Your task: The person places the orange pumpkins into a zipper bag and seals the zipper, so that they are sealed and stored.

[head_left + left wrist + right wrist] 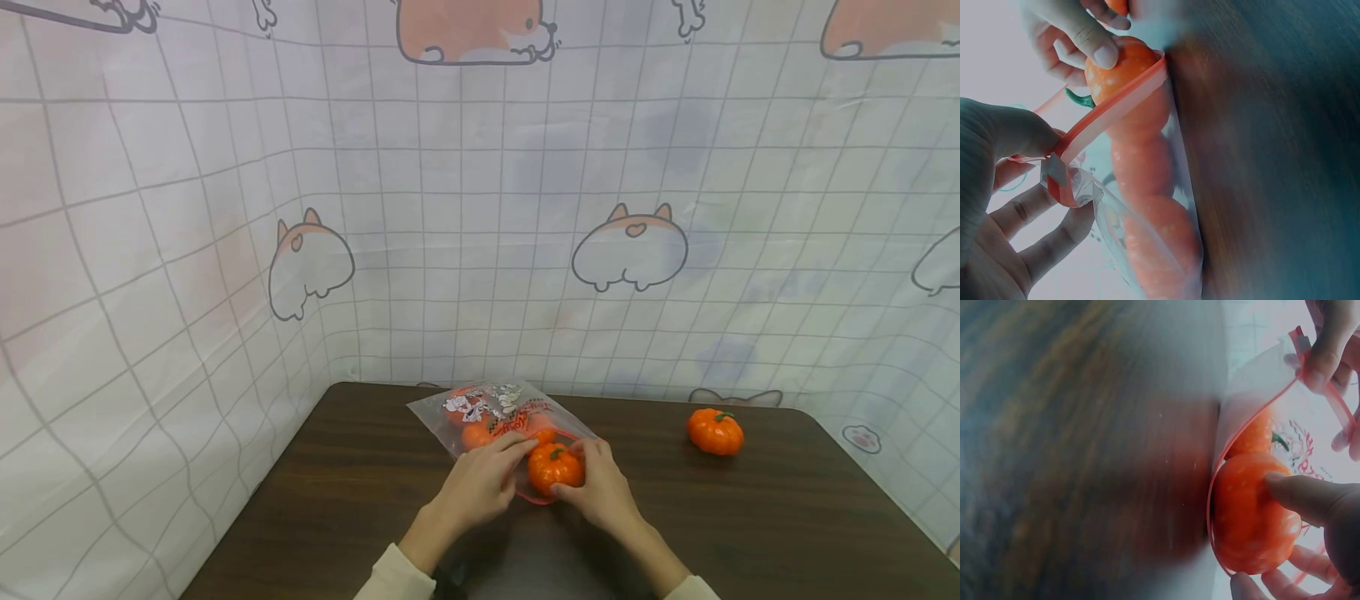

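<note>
A pumpkin (556, 469) is sitting in the mouth of a clear bag (510, 398), the right hand (603, 487) gripping it, the left hand (480, 481) pinching the red rim (1119, 106). Pumpkins (1161, 234) crowding inside could be blocking it, or a slackening rim snagging it.

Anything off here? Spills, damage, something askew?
No visible spill or damage. Only a lone pumpkin looks slightly out of place: it sits on the right side of the table, apart from the bag, while the other visible pumpkins are in the bag or at its mouth.
</note>
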`<move>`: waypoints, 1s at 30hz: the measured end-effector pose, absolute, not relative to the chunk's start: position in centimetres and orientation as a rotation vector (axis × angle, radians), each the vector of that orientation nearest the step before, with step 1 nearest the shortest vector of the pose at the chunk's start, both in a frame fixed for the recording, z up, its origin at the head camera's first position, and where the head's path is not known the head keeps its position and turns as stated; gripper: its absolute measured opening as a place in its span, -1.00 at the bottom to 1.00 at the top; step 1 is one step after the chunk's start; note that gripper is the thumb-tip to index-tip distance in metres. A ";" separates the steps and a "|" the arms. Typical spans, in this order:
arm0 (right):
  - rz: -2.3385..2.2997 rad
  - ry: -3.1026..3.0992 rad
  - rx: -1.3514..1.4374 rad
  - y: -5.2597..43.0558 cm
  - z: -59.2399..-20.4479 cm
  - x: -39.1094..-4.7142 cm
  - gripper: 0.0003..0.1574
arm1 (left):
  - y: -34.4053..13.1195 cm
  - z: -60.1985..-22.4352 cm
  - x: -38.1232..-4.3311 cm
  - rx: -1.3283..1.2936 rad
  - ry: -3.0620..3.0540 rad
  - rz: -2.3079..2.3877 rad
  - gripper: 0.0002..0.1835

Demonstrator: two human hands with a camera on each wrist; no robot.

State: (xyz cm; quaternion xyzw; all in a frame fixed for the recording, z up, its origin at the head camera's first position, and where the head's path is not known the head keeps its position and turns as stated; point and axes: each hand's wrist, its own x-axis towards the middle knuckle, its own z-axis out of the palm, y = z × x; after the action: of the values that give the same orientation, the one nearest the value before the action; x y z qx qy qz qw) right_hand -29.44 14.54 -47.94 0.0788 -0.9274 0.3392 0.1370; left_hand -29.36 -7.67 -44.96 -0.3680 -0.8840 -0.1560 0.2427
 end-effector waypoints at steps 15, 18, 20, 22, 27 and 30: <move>1.054 -2.714 0.193 14.6 -47.7 -29.9 -0.36 | -7.5 -45.2 -29.3 -1.003 -2.462 -0.524 -0.37; 1.067 -2.700 0.178 14.5 -47.6 -29.9 -0.47 | -7.4 -45.1 -29.2 -0.996 -2.469 -0.530 -0.36; 1.064 -2.690 0.178 14.6 -47.6 -30.0 -0.54 | -7.4 -45.1 -29.2 -0.993 -2.476 -0.529 -0.36; 1.083 -2.695 0.171 14.6 -47.6 -30.1 -0.61 | -7.4 -45.0 -29.1 -0.989 -2.483 -0.528 -0.37; 1.141 -2.720 0.194 14.7 -47.4 -30.3 -0.73 | -7.4 -45.0 -29.2 -0.983 -2.497 -0.529 -0.38; 1.165 -2.724 0.214 15.0 -47.2 -30.3 -0.76 | -7.4 -45.0 -29.2 -0.984 -2.497 -0.534 -0.37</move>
State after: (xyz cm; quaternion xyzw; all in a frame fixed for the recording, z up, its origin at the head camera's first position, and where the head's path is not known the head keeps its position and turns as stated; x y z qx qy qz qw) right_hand -30.35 14.97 -47.16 0.0717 -0.9137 0.3908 0.0857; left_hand -29.24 -7.44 -45.05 -0.3522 -0.8939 -0.1910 0.2011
